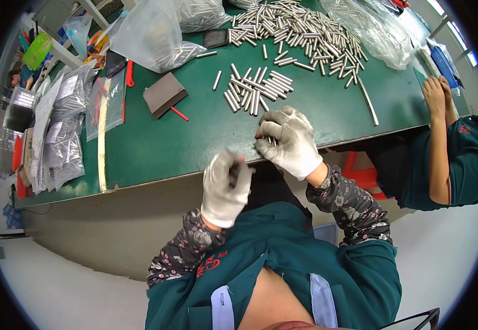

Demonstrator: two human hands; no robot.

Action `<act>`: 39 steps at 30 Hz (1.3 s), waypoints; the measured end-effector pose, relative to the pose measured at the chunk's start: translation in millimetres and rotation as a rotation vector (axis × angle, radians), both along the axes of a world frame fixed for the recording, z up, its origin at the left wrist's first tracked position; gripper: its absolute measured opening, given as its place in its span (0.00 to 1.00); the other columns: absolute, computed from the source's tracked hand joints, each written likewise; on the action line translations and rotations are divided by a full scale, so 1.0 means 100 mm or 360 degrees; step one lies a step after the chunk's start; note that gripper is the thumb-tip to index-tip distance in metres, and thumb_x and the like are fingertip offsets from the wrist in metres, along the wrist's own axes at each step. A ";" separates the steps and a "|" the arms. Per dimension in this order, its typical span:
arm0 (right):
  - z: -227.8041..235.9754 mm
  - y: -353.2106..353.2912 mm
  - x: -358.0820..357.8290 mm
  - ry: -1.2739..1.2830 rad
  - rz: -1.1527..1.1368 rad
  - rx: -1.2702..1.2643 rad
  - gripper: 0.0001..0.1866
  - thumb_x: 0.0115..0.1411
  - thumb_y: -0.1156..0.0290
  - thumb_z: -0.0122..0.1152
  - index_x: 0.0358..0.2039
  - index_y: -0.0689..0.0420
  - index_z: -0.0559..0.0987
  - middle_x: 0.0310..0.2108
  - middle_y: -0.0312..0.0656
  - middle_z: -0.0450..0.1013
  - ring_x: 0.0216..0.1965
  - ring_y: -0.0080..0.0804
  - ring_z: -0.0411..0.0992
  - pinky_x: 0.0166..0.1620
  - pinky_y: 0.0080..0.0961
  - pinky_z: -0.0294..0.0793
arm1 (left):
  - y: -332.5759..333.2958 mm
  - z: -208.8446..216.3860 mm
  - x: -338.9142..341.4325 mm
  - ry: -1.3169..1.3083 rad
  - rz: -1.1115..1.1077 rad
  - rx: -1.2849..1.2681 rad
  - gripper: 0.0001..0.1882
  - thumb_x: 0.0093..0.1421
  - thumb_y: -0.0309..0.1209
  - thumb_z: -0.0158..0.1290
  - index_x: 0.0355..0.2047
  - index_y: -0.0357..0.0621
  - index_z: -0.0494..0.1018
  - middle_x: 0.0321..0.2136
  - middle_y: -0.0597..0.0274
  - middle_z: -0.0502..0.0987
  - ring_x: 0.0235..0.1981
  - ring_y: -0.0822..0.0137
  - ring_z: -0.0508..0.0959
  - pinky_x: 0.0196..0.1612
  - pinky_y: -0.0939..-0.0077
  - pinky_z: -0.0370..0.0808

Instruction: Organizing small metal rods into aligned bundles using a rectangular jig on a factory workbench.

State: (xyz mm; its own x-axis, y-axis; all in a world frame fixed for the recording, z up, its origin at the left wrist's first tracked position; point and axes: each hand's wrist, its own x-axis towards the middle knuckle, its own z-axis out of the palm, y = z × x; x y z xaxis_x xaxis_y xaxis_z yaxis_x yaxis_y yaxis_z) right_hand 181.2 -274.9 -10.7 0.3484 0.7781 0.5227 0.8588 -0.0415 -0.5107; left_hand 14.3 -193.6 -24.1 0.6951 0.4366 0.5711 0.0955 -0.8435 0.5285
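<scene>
White work gloves, greyed at the fingers, cover both my hands. At the table's near edge my right hand (pixel 289 140) is closed over a few short steel pins (pixel 272 141), whose ends show beneath its curled fingers. My left hand (pixel 227 190) is raised just short of the edge, to the left of the right one. Its fingers are half bent and apart from the thumb, slightly blurred, with nothing seen between them. Beyond my right hand lies a small group of loose steel pins (pixel 258 88). A much larger heap of the same pins (pixel 299 30) spreads behind it.
Left of the pins sits a brown block (pixel 164 94) with a red stick under it. Clear plastic bags (pixel 151 36) lie farther back; bagged parts (pixel 65 132) line the left side. A metal strip (pixel 368 102) lies on the right. Another person's hands (pixel 437 96) rest at the right end.
</scene>
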 end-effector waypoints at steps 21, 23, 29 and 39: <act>0.11 -0.36 -0.27 0.0876 0.0410 -0.0097 0.23 0.68 0.56 0.37 0.42 0.61 0.75 0.42 0.48 0.72 0.45 0.44 0.69 0.51 0.36 0.65 | -0.28 -0.06 0.21 -0.0401 -0.1008 -0.3572 0.28 0.62 0.52 0.48 0.55 0.47 0.63 0.50 0.63 0.69 0.51 0.64 0.69 0.54 0.64 0.68; 0.13 -0.34 -0.32 0.1747 0.0397 -0.0277 0.32 0.69 0.48 0.31 0.54 0.64 0.69 0.52 0.47 0.68 0.54 0.34 0.65 0.58 0.30 0.62 | -0.34 0.09 0.21 -0.0335 -0.0632 -0.3572 0.15 0.63 0.41 0.52 0.46 0.49 0.68 0.38 0.68 0.73 0.35 0.73 0.73 0.36 0.81 0.73; 0.41 -0.24 -0.54 0.2225 0.0514 -0.0088 0.37 0.67 0.40 0.29 0.58 0.61 0.65 0.53 0.49 0.66 0.57 0.35 0.62 0.61 0.32 0.58 | -0.14 -0.01 0.08 0.0052 -0.0794 -0.3162 0.12 0.59 0.27 0.55 0.43 0.45 0.68 0.35 0.65 0.74 0.31 0.75 0.76 0.33 0.83 0.76; 0.46 -0.19 -0.33 0.1460 0.0342 -0.0090 0.22 0.54 0.77 0.61 0.51 0.59 0.72 0.32 0.31 0.64 0.24 0.15 0.62 0.28 0.11 0.65 | 0.25 0.34 0.15 -0.0059 -0.0697 -0.1849 0.28 0.50 0.16 0.61 0.52 0.45 0.68 0.41 0.67 0.77 0.40 0.75 0.76 0.38 0.81 0.77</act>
